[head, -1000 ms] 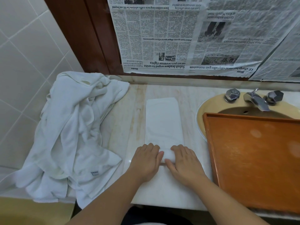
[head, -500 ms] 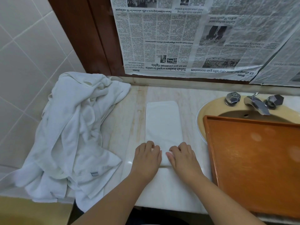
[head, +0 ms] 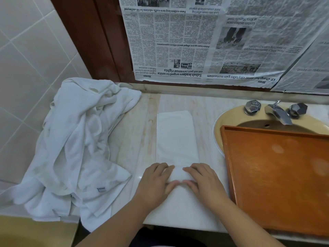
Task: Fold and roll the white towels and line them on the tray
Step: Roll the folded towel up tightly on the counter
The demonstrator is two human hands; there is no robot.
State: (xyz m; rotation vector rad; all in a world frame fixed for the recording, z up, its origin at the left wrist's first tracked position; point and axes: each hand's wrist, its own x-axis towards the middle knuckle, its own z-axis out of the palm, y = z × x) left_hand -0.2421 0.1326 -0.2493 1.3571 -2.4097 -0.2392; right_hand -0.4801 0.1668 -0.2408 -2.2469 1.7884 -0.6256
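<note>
White strip: the folded towel [head: 177, 138] lies flat on the marble counter [head: 140, 139], its long axis running from 6 to 12 o'clock, straight away from the person.
Roll: the near end is turned up into a short, low roll [head: 178, 175], lying crosswise from 9 to 3 o'clock, with the flat remainder stretching off toward 12.
Left hand: the left hand [head: 156, 180] grips the 9 o'clock end of the roll, fingers curved over the top and thumb at its near side.
Right hand: the right hand [head: 203, 180] grips the 3 o'clock end the same way; the two thumbs almost meet at the middle.
Key relation: both hands sit at the near end and the unrolled length lies ahead of them, so my judgement is that the coming move pushes the roll toward 12, evenly from both ends to keep it straight.
Tray: the orange tray [head: 277, 175] sits at 3 o'clock, just beside the right hand, which is the nearer one; its far edge rests over the sink [head: 229, 116]. No towel lies on it.
Pile: loose towels [head: 76, 145] are heaped at 9 o'clock, well apart from the strip.
Change: a second ago the fingers were bunched on the very end of the strip; half a second ago they lay flatter on it; now a distinct roll shows between them, and less flat towel lies ahead.
</note>
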